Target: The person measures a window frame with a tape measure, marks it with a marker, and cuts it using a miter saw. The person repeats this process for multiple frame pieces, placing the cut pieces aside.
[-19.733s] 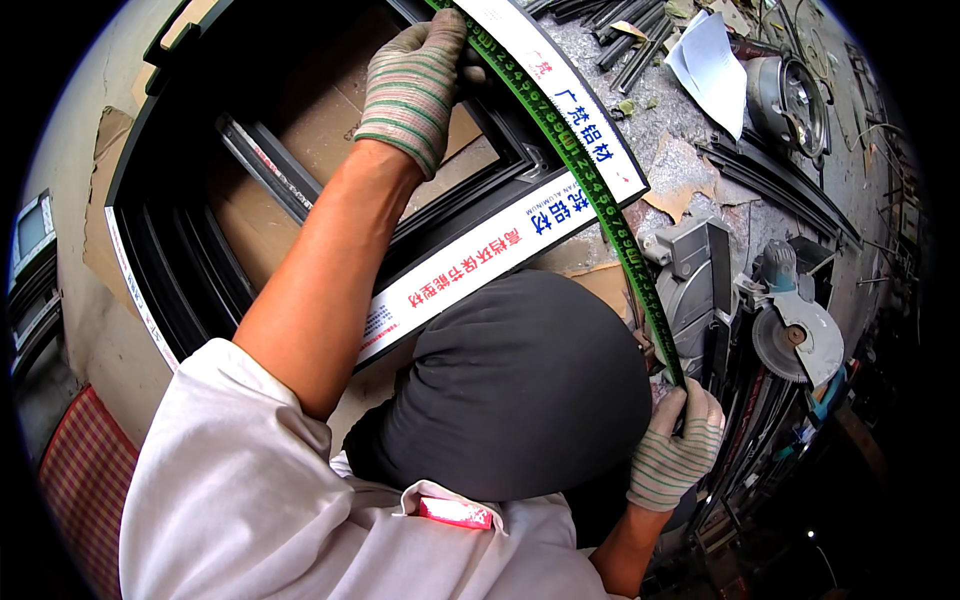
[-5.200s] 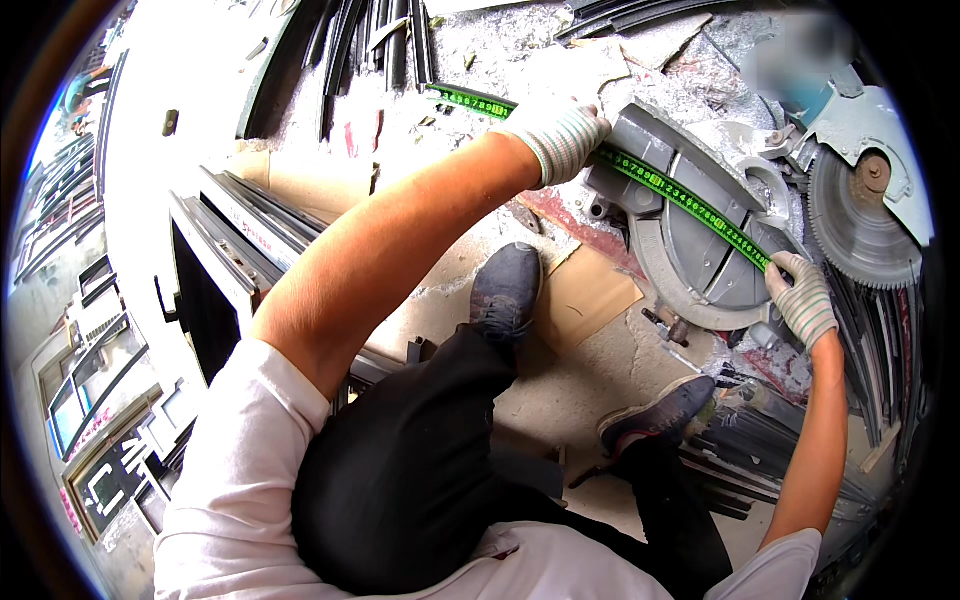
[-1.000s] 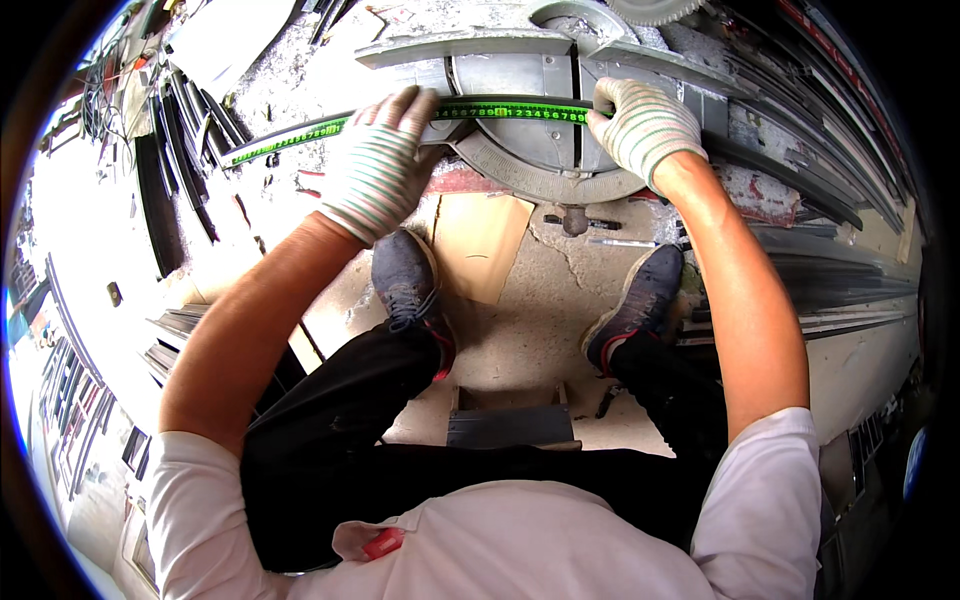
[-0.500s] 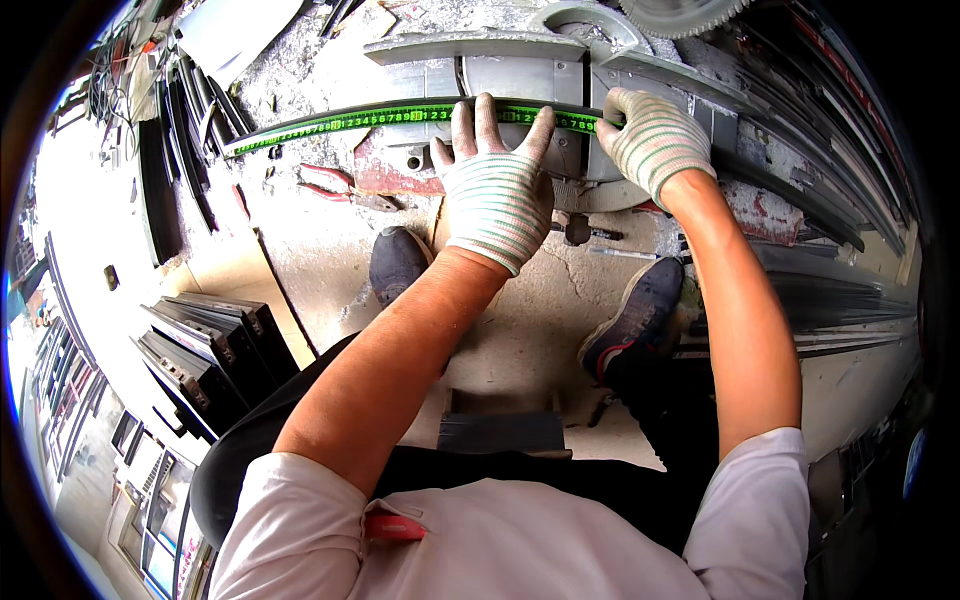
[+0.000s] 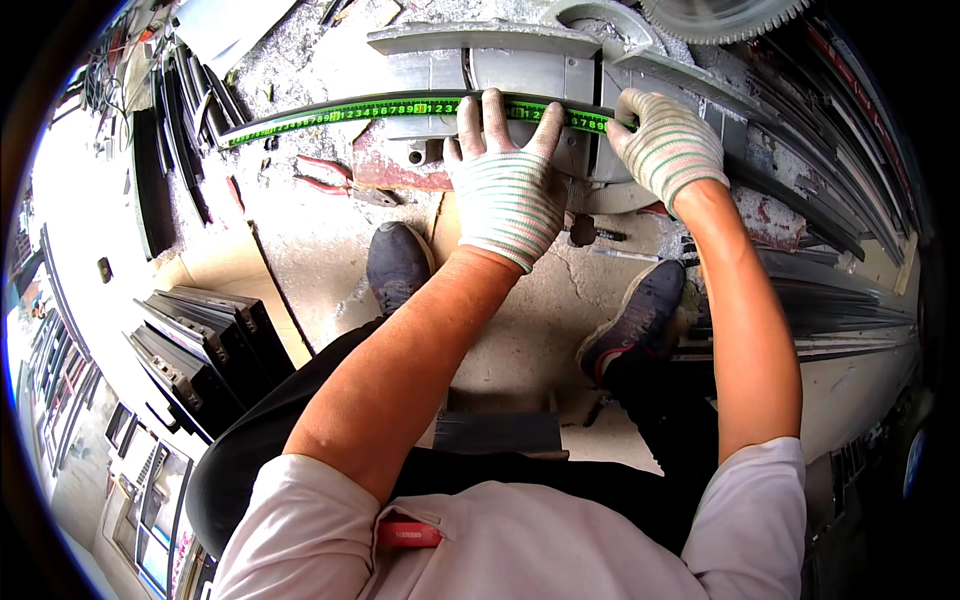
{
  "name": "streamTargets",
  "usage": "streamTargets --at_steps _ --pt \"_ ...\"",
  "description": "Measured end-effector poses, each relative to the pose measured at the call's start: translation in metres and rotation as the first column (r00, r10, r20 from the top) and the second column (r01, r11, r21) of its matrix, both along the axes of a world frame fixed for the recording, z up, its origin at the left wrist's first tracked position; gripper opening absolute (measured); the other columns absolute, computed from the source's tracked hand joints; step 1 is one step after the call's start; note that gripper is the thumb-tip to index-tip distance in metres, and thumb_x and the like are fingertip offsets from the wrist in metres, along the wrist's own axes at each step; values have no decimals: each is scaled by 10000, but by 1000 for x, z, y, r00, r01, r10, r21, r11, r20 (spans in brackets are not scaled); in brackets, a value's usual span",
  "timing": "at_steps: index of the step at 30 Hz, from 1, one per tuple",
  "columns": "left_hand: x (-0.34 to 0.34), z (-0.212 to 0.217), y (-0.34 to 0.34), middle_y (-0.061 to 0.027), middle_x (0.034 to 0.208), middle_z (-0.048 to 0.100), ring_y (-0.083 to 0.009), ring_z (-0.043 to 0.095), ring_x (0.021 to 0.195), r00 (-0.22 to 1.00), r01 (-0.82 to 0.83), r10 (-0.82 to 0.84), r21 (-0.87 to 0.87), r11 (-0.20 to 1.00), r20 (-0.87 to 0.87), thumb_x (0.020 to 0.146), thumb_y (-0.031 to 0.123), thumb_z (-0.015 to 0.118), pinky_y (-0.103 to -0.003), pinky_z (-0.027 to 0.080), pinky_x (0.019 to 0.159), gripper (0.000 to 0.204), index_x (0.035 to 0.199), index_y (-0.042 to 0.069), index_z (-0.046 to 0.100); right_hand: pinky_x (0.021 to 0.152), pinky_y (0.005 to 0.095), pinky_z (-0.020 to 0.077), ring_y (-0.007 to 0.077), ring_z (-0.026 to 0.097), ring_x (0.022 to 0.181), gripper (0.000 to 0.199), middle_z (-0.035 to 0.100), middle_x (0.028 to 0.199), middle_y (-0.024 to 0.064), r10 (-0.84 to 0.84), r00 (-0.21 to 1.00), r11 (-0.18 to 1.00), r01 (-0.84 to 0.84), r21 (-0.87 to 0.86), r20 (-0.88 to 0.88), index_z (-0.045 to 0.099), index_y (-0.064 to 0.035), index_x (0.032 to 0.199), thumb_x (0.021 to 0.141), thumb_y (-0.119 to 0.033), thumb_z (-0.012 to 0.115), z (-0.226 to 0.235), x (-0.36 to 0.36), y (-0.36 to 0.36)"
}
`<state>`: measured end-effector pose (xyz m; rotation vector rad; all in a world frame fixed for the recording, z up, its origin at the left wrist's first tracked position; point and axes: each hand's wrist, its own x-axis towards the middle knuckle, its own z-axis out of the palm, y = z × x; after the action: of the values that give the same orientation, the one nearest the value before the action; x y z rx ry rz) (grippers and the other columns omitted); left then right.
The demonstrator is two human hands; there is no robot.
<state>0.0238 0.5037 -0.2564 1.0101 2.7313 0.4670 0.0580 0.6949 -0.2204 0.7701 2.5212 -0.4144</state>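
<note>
A green measuring tape (image 5: 385, 108) with dark markings lies stretched along a long dark strip (image 5: 290, 115), over the grey metal bed of a saw. My left hand (image 5: 508, 195), in a striped white knit glove, rests with spread fingertips on the tape near its middle. The thumb is held out to the side. At the tape's right end, my right hand (image 5: 668, 145), gloved alike, has its fingers curled around the tape and strip. The tape's case does not show; the right hand may hide it.
A toothed circular saw blade (image 5: 728, 18) sits at the far edge, beyond a metal fence (image 5: 485, 38). Red-handled pliers (image 5: 345, 183) lie left of my hands. Long dark profiles (image 5: 830, 160) are stacked at right, and black frame pieces (image 5: 205, 350) stand at lower left.
Both hands sit slightly farther right in the picture, and the view has shifted a little. Their hold on the tape looks the same.
</note>
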Motion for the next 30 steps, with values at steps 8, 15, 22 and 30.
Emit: streamTargets --at_steps 8,15,22,30 --pt "1 1 1 -296 1542 300 -547 269 1415 1000 -3 3 14 1000 12 696 228 781 -671 325 1085 823 1470 311 512 914 470 519 372 658 1061 319 700 1120 156 -4 1000 1000 4 -8 -12 689 -112 1081 940 -395 647 1 1 0" --pt "1 1 3 -304 1541 304 -554 262 1419 1000 -10 10 14 1000 25 683 235 804 -671 315 1096 850 1476 306 507 896 484 552 367 692 1036 316 740 1064 150 35 999 999 -34 24 -15 708 -114 1128 955 -363 622 3 0 -1" --pt "2 2 3 -320 1560 279 -558 244 1432 999 -3 2 4 1000 37 690 267 832 -671 296 1113 875 1493 306 485 899 485 541 373 681 1039 319 726 1083 154 11 1000 1000 -11 -3 -4 700 -109 1110 949 -376 631 3 1 -1" --pt "2 1 3 -330 1565 270 -558 236 1438 999 5 -5 -13 1000 37 697 278 836 -676 293 1111 886 1504 306 470 907 484 553 365 692 1050 328 740 1076 151 48 998 998 -46 49 -45 705 -113 1132 955 -375 620 0 3 0"
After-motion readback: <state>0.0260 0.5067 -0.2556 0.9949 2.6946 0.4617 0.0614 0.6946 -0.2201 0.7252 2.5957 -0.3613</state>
